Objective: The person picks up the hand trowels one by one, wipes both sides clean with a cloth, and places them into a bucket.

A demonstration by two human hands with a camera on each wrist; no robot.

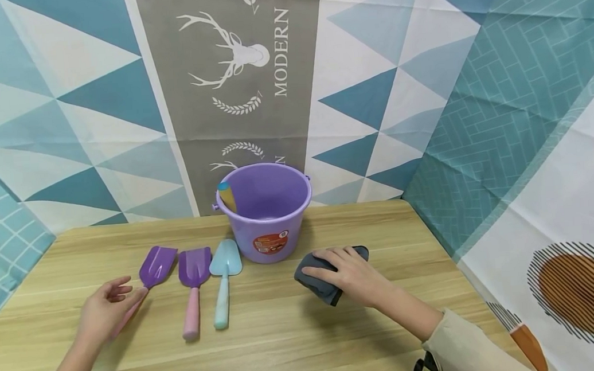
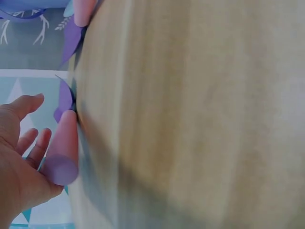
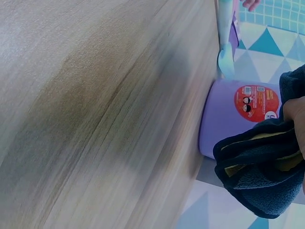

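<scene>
My right hand (image 1: 352,276) grips a folded dark grey cloth (image 1: 316,279) with black edging, held over the table in front of the bucket. Yellow shows between its folds in the right wrist view, where the cloth (image 3: 262,167) overlaps the bucket. On the left, my left hand (image 1: 104,308) is beside a purple toy shovel (image 1: 156,265), its fingers loosely extended around the pink handle (image 2: 64,148) without closing on it. To the right of that shovel lie a second purple shovel (image 1: 195,267) with a pink handle and a pale blue trowel (image 1: 225,258).
A purple bucket (image 1: 243,232) with a red label stands at the table's back edge. Inside it leans a yellow handle (image 1: 227,198) with a blue end. Patterned cloth hangings (image 1: 359,43) rise behind and beside the wooden table (image 1: 267,348).
</scene>
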